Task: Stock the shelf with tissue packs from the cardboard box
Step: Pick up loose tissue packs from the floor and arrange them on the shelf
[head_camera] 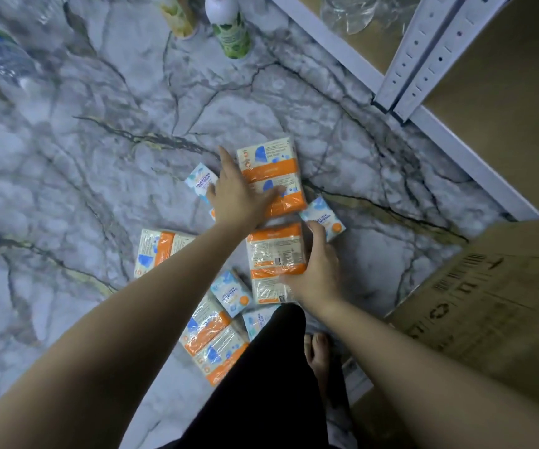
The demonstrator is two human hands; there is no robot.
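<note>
Tissue packs (161, 251) are spread on the floor mid-frame. The upper pack (271, 170) is pressed by the left hand (239, 199), fingers flat. The lower pack (273, 264) is gripped by the right hand (318, 270). Both must be lifted to the shelf (504, 92), upper right.

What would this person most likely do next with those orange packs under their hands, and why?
Probably close both hands and lift. The left hand lies flat on the far orange pack, the right hand cups the near orange pack, and both packs lie on the floor beside the shelf.
</note>
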